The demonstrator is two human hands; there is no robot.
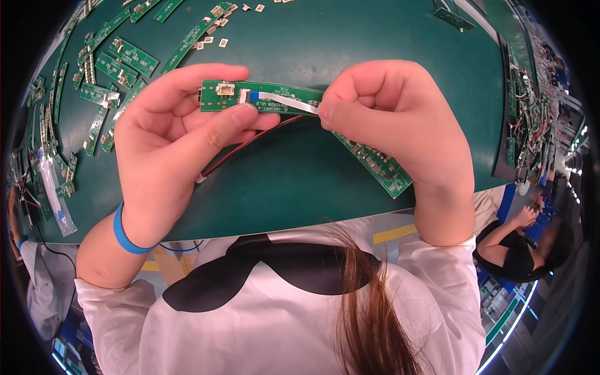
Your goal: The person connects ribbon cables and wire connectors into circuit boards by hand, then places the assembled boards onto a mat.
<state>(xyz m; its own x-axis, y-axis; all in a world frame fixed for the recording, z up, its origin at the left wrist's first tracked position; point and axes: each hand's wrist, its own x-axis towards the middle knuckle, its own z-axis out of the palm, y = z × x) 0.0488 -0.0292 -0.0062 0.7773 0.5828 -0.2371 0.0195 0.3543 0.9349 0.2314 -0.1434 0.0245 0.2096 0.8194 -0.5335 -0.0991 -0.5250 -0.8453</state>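
With the left hand (pixel 181 125) gripping the green circuit board (pixel 262 97) above the bench (pixel 375 44) centre, the right hand (pixel 387 112) pinches the white flat cable (pixel 287 103) (blue-tipped end at the connector (pixel 245 95)); keep it square and level.

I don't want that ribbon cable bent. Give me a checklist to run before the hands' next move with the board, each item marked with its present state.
1. Left hand has a firm hold on the green circuit board: ok, thumb on its lower edge, fingers behind.
2. Right hand pinches the white ribbon cable: ok, held at its free end.
3. Cable's blue-tipped end meets the white connector: ok.
4. Cable fully seated in that connector: cannot tell.
5. Cable free of kinks: ok, it lies flat along the board.
6. Red wire hangs clear of the cable: ok, it runs below the board.
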